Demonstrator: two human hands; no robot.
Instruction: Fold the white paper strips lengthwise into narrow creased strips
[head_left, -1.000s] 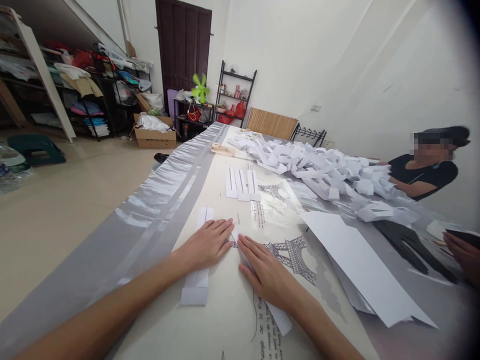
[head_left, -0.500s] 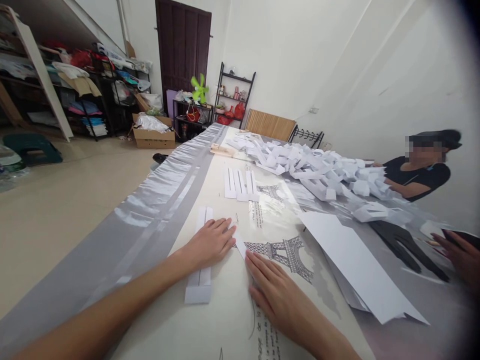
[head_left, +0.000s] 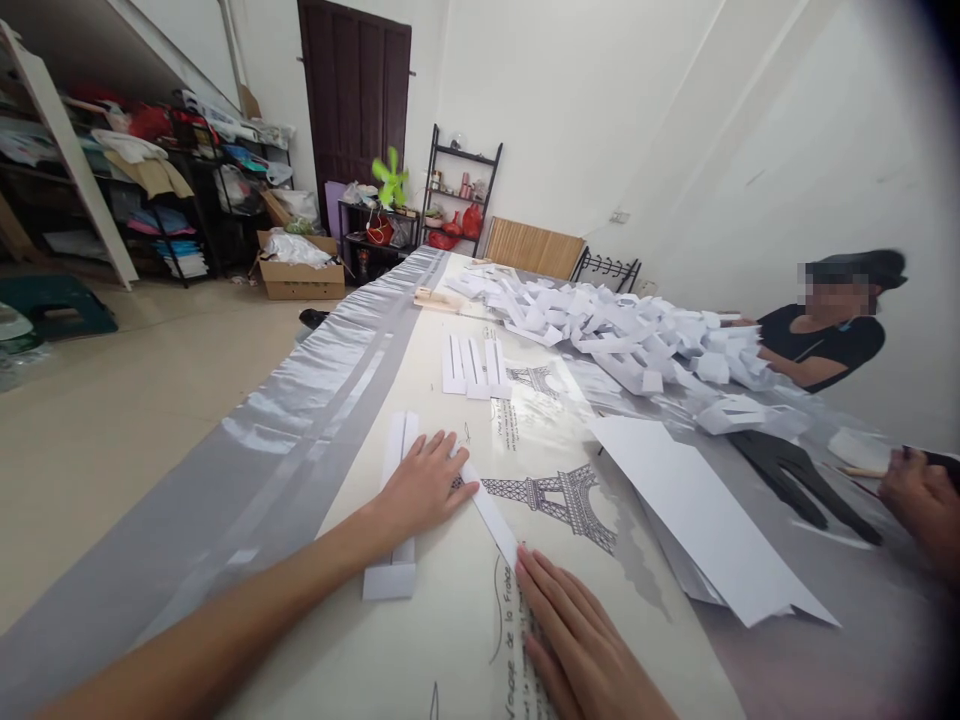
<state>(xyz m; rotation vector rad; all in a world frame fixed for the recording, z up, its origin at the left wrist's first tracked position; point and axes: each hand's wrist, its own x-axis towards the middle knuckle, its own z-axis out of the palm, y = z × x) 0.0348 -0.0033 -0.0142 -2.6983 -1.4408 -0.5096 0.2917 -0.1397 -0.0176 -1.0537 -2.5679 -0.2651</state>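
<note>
My left hand [head_left: 421, 487] lies flat with fingers stretched out, pressing the far end of a narrow white paper strip [head_left: 491, 513] onto the table. My right hand [head_left: 574, 640] is flat too, fingers together, resting on the near part of the same strip near the bottom edge. A folded white strip [head_left: 393, 575] lies under and beside my left wrist. The tablecloth [head_left: 465, 640] shows Eiffel Tower drawings [head_left: 559, 500] and script.
A stack of white sheets [head_left: 697, 515] lies to the right. Three folded strips [head_left: 471, 365] sit farther up, and a big heap of folded paper pieces [head_left: 630, 335] beyond. A seated person [head_left: 821, 340] is at the far right; another person's hand [head_left: 919, 500] is at the right edge.
My right hand has slid toward me along the strip, uncovering its middle. My left hand has stayed at the far end.
</note>
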